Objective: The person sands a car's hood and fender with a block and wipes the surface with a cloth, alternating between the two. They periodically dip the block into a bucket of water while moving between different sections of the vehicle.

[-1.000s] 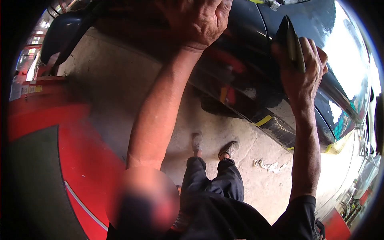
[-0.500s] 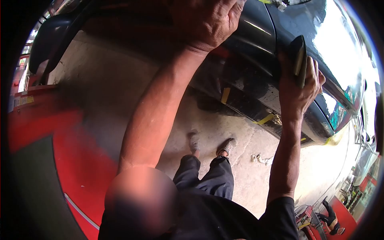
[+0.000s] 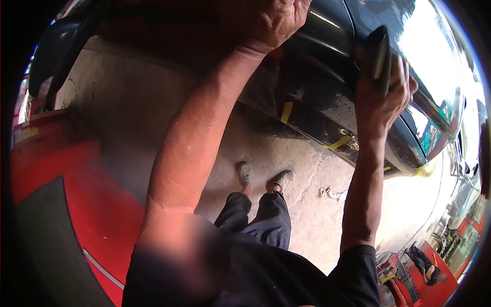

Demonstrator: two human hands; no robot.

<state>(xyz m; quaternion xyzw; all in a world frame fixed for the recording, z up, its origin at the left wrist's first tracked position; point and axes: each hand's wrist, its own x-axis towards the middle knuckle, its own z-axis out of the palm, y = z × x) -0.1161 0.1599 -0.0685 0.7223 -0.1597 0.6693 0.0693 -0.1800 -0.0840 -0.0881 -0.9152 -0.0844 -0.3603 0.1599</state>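
Note:
My right hand (image 3: 382, 100) is closed around a dark, flat sanding block (image 3: 381, 64) with a pale greenish edge. The block lies close against the dark, glossy car panel (image 3: 327, 36), beside a panel seam. At the top edge of the view, my left hand (image 3: 271, 20) is over the same dark bodywork. Its fingers are mostly hidden or cut off, so what they touch does not show.
Below the hands, the lower bodywork carries yellow masking tape (image 3: 287, 111). A red car panel (image 3: 102, 215) stands at the left. A crumpled white scrap (image 3: 331, 194) lies on the concrete floor (image 3: 317, 225). Another person (image 3: 424, 263) is at the lower right, near red equipment.
My right hand and the sanding block are slightly higher in the view. The whole scene has shifted a little as the camera moved. The other person at lower right has changed posture.

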